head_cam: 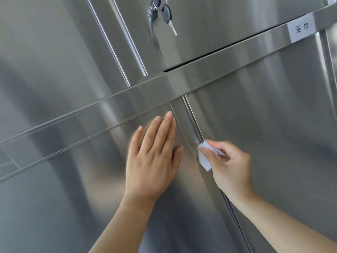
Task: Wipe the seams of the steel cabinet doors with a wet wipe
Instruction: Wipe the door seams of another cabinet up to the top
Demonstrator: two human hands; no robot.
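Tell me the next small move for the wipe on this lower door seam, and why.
Probably slide the wet wipe further along the vertical seam. The right hand pinches it against that seam, and the left hand lies flat on the adjoining door.

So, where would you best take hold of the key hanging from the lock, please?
Pinch the black plastic head of the key, coming from the front. It hangs free from the ring on the lock, blade pointing down, so the broad head is the easiest part to grip.
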